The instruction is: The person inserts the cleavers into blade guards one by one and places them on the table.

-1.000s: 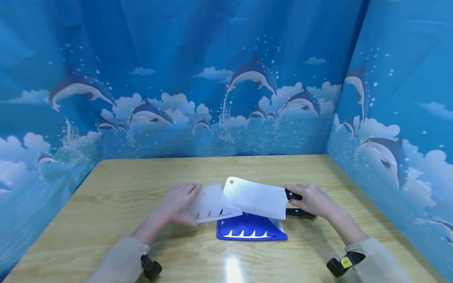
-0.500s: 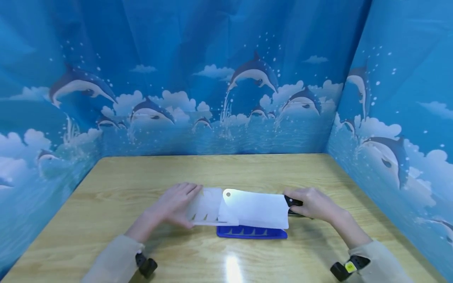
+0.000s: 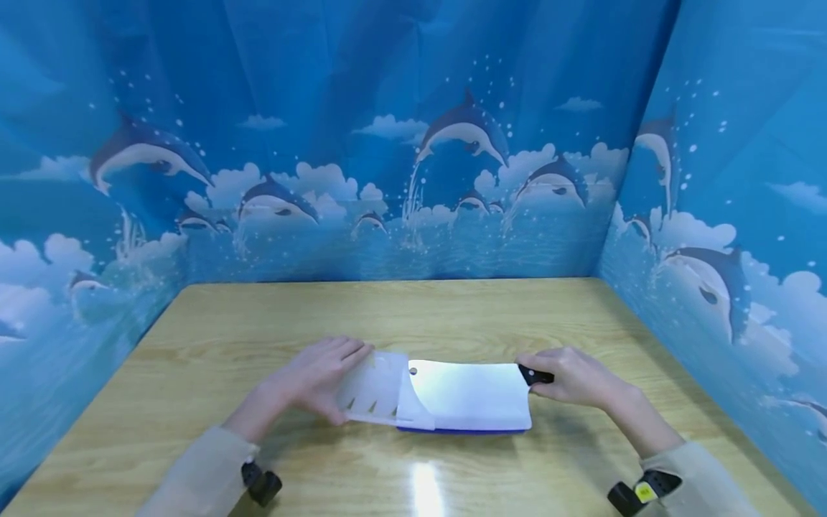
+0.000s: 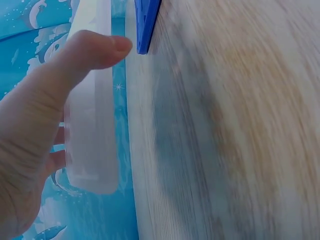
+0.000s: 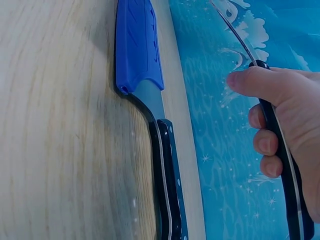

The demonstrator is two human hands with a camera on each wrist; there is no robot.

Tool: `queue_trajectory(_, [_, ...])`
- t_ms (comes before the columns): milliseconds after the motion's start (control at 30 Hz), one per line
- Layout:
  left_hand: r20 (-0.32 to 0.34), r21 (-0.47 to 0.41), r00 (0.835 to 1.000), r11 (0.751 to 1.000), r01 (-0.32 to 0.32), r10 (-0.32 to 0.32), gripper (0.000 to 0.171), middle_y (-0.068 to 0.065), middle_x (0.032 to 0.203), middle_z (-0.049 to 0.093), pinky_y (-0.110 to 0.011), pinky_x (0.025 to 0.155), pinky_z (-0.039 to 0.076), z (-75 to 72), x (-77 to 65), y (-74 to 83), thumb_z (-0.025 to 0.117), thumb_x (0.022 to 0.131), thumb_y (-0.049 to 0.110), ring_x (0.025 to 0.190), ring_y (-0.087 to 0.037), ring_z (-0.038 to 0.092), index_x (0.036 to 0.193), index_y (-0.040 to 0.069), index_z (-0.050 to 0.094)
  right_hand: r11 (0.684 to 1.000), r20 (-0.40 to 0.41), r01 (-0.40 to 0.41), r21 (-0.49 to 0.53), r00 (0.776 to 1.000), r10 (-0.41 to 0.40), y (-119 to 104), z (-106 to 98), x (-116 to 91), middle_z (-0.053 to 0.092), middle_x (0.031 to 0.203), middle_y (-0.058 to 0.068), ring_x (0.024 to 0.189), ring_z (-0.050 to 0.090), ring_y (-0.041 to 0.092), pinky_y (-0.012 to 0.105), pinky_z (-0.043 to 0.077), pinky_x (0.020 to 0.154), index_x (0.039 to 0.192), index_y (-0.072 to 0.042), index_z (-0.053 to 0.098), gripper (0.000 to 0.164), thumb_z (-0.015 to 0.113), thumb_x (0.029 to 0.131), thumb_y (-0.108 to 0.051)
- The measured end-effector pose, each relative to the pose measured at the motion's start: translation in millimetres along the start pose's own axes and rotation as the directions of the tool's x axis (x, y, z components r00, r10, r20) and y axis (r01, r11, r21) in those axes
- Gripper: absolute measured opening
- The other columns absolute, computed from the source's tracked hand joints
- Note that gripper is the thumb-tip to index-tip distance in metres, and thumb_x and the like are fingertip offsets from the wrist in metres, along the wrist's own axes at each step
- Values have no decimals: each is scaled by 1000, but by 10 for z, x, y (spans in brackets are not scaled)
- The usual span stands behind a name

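My left hand [image 3: 326,377] holds a translucent white blade guard [image 3: 377,388], fingers behind it and thumb across the front in the left wrist view. My right hand [image 3: 575,377] grips the black handle [image 5: 287,170] of a cleaver, its fingers curled round it. The broad shiny cleaver blade [image 3: 474,395] points left, and its front end overlaps the guard's slanted opening in the head view. Below the blade, a second knife lies on the table in a blue blade guard [image 5: 136,47]. Its black handle [image 5: 171,180] shows in the right wrist view; the cleaver mostly hides this knife in the head view.
The light wooden table [image 3: 271,316] reaches back to a blue curtain [image 3: 362,143] printed with dolphins. A similar curtain [image 3: 743,215] stands along the right side. Each wrist wears a small black camera.
The cleaver has come down and levelled, moving nearer the front edge, and now covers most of the blue guard. The white guard has come slightly nearer too, its opening lapping the blade's front end.
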State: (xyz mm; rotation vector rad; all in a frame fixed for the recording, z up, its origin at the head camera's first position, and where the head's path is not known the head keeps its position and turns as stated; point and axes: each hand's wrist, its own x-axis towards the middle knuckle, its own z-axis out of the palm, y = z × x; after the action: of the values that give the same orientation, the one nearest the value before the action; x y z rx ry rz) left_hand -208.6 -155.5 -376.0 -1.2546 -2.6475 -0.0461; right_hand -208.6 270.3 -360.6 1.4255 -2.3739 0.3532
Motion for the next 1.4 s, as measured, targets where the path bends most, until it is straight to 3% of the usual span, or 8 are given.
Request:
queue_trajectory(200, [17,-21,1000,1000,-8,8,111,-17,127,50,-47,99,37,-24,-9,17,81,48,51,115,-32,48,135,-4,40,1000,5,1,15,1000,-1,9,-2,-10,68,87,9,72,64,15,21,50,57,104,2,66,41,75,65,-3])
queue_trajectory(433, [62,13,995,997,-78,77,110,-16,129,49,-46,99,38,-22,4,58,80,51,55,117,-31,46,135,-4,40,998,64,27,57,998,-31,18,-2,19,67,84,5,68,58,6,15,44,53,105,0,65,37,73,68,-2])
queue_trajectory(667, [13,145,998,988,-58,57,112,-16,126,48,-46,98,38,73,-37,131,74,52,63,115,-30,45,136,-3,38,996,92,-18,84,996,11,-7,88,-57,68,92,8,74,62,11,18,47,55,110,-1,63,40,74,71,-2])
queue_trajectory(833, [-88,215,995,976,-34,53,113,-16,121,48,-49,96,38,115,-72,191,66,55,73,110,-30,46,136,-1,38,996,83,-25,89,996,18,-53,89,-77,67,91,7,75,63,11,18,48,55,110,-1,62,41,76,73,-8])
queue_trajectory(1033, [-172,169,982,985,-45,75,109,-15,118,52,-51,92,40,73,-89,178,70,51,70,108,-28,48,131,0,44,996,83,-56,75,995,50,-135,2,-71,67,88,5,69,58,4,14,43,51,112,-1,63,40,72,78,-20])
queue_trajectory(1267, [-141,115,989,993,-35,52,108,-13,120,51,-51,95,39,13,-102,145,71,52,67,110,-28,47,132,0,43,989,136,-110,101,986,95,-182,-56,-24,67,97,12,78,64,14,20,48,56,116,3,61,42,69,81,-18])
queue_trajectory(1400, [-155,119,986,992,-38,57,108,-13,117,51,-50,92,41,14,-96,126,73,50,67,108,-28,48,130,0,45,987,170,-124,100,980,105,-184,-72,29,67,99,12,82,65,16,21,50,59,116,3,60,42,68,82,-19])
